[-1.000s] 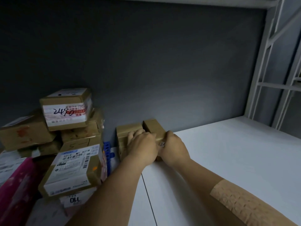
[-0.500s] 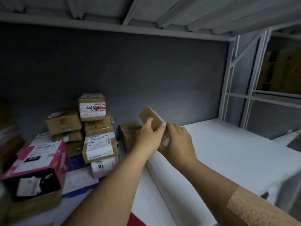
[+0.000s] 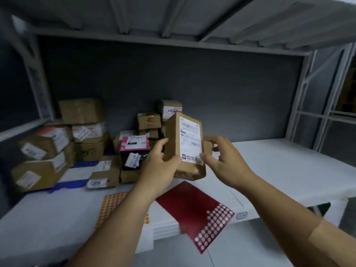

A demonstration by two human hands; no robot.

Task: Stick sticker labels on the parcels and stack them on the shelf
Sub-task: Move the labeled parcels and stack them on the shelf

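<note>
Holding a small brown parcel point(image 3: 178, 147) upright above the white shelf point(image 3: 279, 170), its printed shipping label point(image 3: 190, 140) facing the camera. Left hand point(image 3: 160, 166) gripping the parcel's left side and lower end, thumb across the front edge, grip clenched on the box. Right hand point(image 3: 224, 158) spreading open just beside the parcel's right edge, fingertips point(image 3: 204, 157) at or very near the label's lower corner, grip released; cannot tell whether actually touching. Lying on the shelf's front edge beneath the parcel, a red sticker sheet point(image 3: 194, 209) with rows of pale dots at its near end, partly overhanging the edge. Showing beside it, to the left and partly under the left forearm, an orange dot sticker sheet point(image 3: 111, 205). Sitting stacked at the back left of the shelf against the dark wall, many cardboard parcels point(image 3: 82, 132) with labels, plus a pink and black box point(image 3: 134, 149) among them.
</note>
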